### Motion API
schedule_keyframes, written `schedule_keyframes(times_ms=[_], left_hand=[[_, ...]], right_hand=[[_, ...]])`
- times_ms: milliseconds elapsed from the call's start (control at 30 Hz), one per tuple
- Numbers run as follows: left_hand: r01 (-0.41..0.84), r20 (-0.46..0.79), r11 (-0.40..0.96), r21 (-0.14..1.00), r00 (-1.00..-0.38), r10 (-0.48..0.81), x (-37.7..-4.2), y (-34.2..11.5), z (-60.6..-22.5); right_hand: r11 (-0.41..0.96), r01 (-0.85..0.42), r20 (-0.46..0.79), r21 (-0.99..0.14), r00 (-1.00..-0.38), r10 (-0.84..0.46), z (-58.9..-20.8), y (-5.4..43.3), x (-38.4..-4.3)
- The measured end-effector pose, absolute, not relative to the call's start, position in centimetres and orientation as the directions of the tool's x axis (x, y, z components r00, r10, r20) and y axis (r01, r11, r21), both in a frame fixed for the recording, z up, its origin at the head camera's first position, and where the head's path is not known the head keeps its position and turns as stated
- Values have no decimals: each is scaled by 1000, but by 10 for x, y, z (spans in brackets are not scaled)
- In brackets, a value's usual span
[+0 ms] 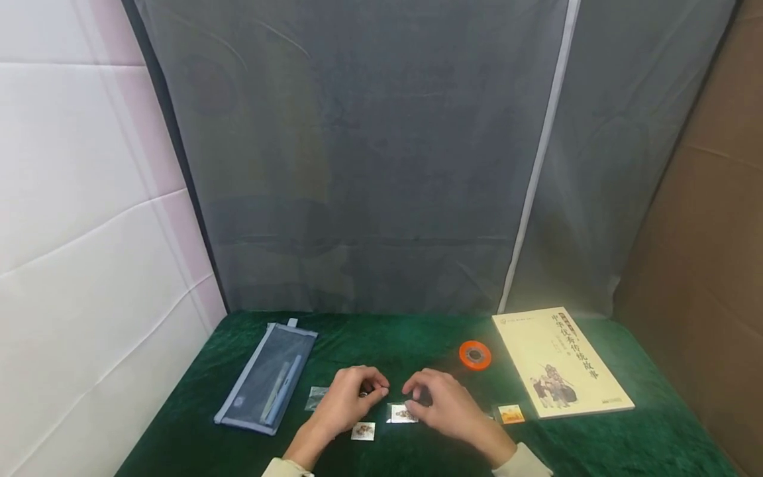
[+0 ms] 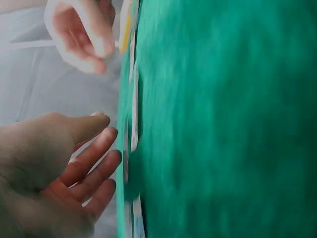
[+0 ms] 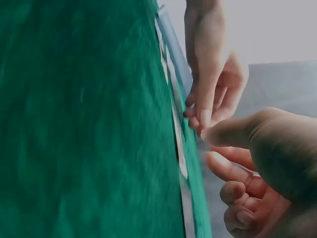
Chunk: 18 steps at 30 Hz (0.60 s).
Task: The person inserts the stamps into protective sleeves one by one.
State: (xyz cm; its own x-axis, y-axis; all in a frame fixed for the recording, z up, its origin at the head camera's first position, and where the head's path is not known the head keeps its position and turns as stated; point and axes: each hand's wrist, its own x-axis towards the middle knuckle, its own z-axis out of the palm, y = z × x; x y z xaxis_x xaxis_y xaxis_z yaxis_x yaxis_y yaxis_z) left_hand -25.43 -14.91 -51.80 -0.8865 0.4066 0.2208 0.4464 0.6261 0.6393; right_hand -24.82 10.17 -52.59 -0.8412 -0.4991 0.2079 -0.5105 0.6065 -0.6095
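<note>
Over the front middle of the table, my left hand (image 1: 348,401) hovers with loosely bent fingers; in the left wrist view its thumb and fingers (image 2: 101,166) are apart with nothing between them. Facing it, my right hand (image 1: 446,405) also has relaxed fingers, and its thumb overlaps the right end of a stamp-like picture card in a clear sleeve (image 1: 401,413). A small loose picture card (image 1: 363,431) lies beside my left wrist. Partly behind the left hand is a clear plastic sleeve (image 1: 316,397). An orange-and-yellow picture card (image 1: 510,414) sits right of my right wrist.
At the left lies a blue-edged mesh zip pouch (image 1: 247,377) with pens inside. An orange round disc (image 1: 475,356) is beyond my right hand, and a cream-coloured book (image 1: 572,371) lies at the right. Green cloth (image 1: 381,331) covers the table; a grey curtain (image 1: 381,165) hangs behind.
</note>
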Motion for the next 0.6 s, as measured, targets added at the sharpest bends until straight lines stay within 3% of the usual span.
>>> schedule_keyframes(times_ms=[133,300,467,600], left_hand=[[435,244,661,611,-898,366,-257,-165,-516],[452,218,675,583,-887,406,-259,-187,-511],[458,147,647,610,-867,476,-259,-198,-505],[452,101,626,635,-852,513,-256,-199,-498]], right_hand=[[561,-536,211,-632,-815,-540,-522,89,-241],[559,-565,180,-607,-783,-596,-521,63,-228],[651,-559,134,-513,-801,-583,-523,43,-219],[668,-538,132,-514,-819,-558,-522,40,-215]])
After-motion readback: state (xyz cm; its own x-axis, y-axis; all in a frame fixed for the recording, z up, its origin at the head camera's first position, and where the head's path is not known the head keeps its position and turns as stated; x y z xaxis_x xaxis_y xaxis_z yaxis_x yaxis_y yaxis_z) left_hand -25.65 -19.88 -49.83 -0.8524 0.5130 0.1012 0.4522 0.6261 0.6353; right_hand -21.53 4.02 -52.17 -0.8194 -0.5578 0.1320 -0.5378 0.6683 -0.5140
